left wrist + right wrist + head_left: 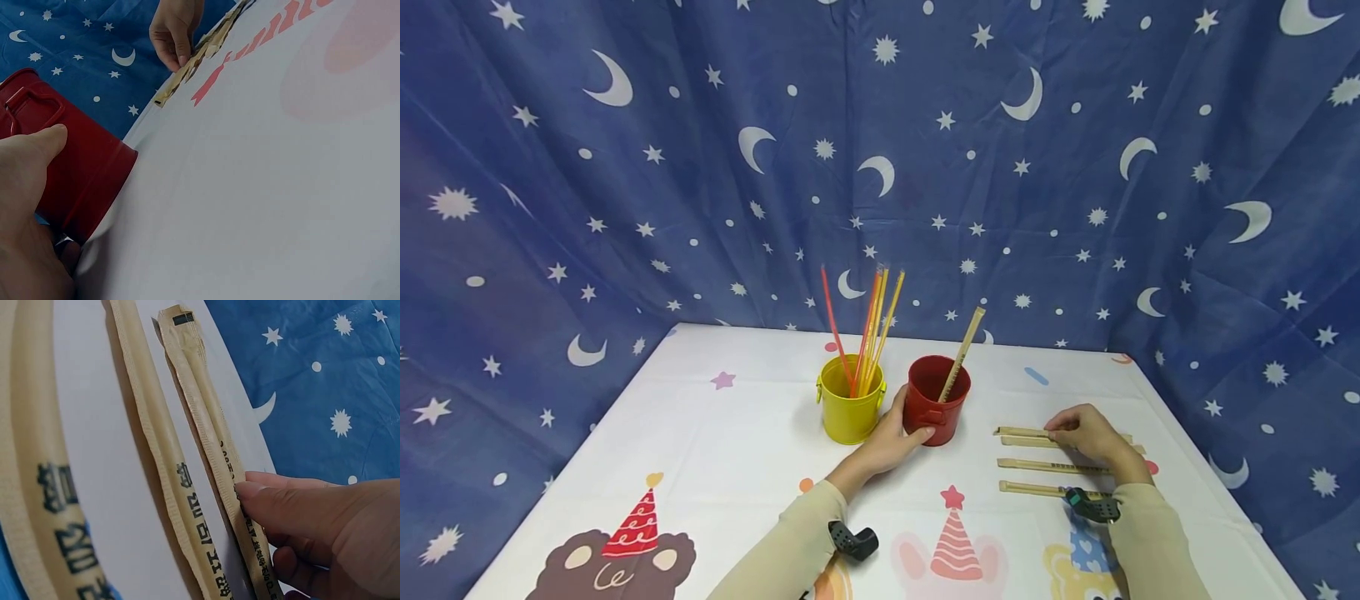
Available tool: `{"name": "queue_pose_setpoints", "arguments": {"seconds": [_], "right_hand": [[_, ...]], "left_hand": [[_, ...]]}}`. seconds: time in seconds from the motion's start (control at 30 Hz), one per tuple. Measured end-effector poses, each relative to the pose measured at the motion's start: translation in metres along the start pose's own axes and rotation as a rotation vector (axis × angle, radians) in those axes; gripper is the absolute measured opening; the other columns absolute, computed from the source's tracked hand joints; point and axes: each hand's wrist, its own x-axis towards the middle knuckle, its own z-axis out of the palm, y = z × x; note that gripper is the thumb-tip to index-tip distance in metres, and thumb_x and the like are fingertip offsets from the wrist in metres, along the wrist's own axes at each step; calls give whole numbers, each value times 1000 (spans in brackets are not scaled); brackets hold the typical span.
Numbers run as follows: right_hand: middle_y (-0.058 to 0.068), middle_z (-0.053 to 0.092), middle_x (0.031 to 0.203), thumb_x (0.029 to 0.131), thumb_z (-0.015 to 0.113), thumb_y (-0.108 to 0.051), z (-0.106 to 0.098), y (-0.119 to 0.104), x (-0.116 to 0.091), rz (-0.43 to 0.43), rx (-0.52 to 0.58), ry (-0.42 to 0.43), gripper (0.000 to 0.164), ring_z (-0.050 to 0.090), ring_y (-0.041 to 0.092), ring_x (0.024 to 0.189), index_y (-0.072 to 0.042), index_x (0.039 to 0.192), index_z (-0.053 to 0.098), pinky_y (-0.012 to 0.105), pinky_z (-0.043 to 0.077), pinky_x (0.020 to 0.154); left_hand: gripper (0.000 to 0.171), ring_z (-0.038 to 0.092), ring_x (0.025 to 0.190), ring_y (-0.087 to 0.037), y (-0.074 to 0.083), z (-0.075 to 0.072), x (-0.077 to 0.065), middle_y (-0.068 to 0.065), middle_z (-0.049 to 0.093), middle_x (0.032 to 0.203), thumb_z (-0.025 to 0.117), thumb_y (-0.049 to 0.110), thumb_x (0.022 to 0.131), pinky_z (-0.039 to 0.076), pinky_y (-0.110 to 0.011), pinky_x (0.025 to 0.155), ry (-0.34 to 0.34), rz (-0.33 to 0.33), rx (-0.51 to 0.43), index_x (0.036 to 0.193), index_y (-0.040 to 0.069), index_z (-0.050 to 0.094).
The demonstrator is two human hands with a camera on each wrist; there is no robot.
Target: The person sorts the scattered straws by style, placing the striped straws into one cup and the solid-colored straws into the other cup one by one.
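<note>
My left hand (886, 443) holds the side of a small red bucket (951, 418), thumb across its front near the folded handle. One paper-wrapped straw (964, 350) leans upright inside that bucket. To the right, several more wrapped straws lie side by side on the table. My right hand (1086, 432) pinches the farthest wrapped straw (215, 440) between thumb and fingers; in the right wrist view the thumb presses on its printed paper. Nearer me are other wrapped straws (1052, 466), lying roughly parallel to it. The left wrist view shows the bucket tilted by the camera angle.
A yellow bucket (848, 418) with red, orange and yellow sticks (871, 333) stands just left of the red one. The table (722, 433) has a white cloth with printed party animals. A blue moon-and-star curtain (880, 208) hangs behind it.
</note>
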Motion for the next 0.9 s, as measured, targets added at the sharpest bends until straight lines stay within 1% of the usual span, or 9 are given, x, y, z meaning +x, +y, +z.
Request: {"name": "queue_pose_setpoints", "arguments": {"seconds": [0.13, 0.23, 0.47, 0.63, 0.7, 0.77, 0.83, 0.9], "right_hand": [[4, 63, 74, 88, 71, 1, 0, -1, -1, -25, -1, 10, 5, 49, 9, 65, 5, 91, 74, 22, 44, 54], [5, 63, 73, 88, 71, 1, 0, -3, -2, -52, -11, 41, 4, 48, 8, 63, 4, 89, 74, 22, 43, 53], [6, 62, 77, 88, 71, 3, -6, -9, -2, -103, -20, 181, 6, 45, 6, 63, 3, 91, 75, 22, 41, 53], [11, 68, 81, 90, 70, 1, -10, -17, 0, -187, 16, 263, 6, 48, 5, 67, 4, 93, 75, 22, 42, 56], [12, 69, 82, 91, 70, 0, -11, -22, -1, -213, 49, 293, 7, 48, 5, 66, 4, 95, 75, 22, 43, 57], [12, 70, 83, 93, 69, -1, -13, -26, -1, -234, 117, 312, 10, 51, 3, 67, 6, 99, 74, 20, 45, 58], [5, 70, 82, 94, 68, -1, -16, -34, -3, -255, 193, 330, 14, 53, 1, 68, 9, 103, 72, 19, 48, 59], [-3, 71, 84, 95, 66, -2, -19, -44, -4, -270, 298, 335, 18, 56, -1, 72, 12, 107, 69, 17, 50, 63]], "left_hand": [[86, 25, 156, -30, -1, 1, 1, -9, 28, 167, 64, 30, 98, 25, -56, 127, 0, 5, 0, 163, 16, 9], [86, 25, 156, -30, -1, 1, 1, -8, 28, 167, 64, 29, 98, 25, -56, 127, 1, 8, 2, 163, 17, 10], [85, 26, 156, -30, -2, 1, 2, -8, 29, 166, 64, 28, 98, 25, -56, 126, 5, 22, -1, 163, 16, 11], [86, 25, 156, -31, -2, 1, 0, -8, 28, 167, 65, 29, 98, 26, -58, 125, 5, 15, -14, 163, 17, 11], [86, 24, 156, -32, -2, 1, 0, -8, 27, 167, 65, 29, 98, 25, -58, 126, 5, 14, -9, 163, 17, 10], [86, 25, 156, -32, -2, 1, 0, -9, 28, 167, 65, 29, 98, 25, -58, 126, 7, 18, -8, 163, 16, 11], [86, 25, 156, -32, -2, 1, 1, -9, 28, 167, 65, 29, 98, 25, -58, 126, 5, 18, -5, 163, 16, 10], [86, 24, 156, -32, -2, 1, 1, -9, 27, 167, 64, 30, 98, 25, -58, 126, 6, 9, 4, 163, 16, 10]]}}
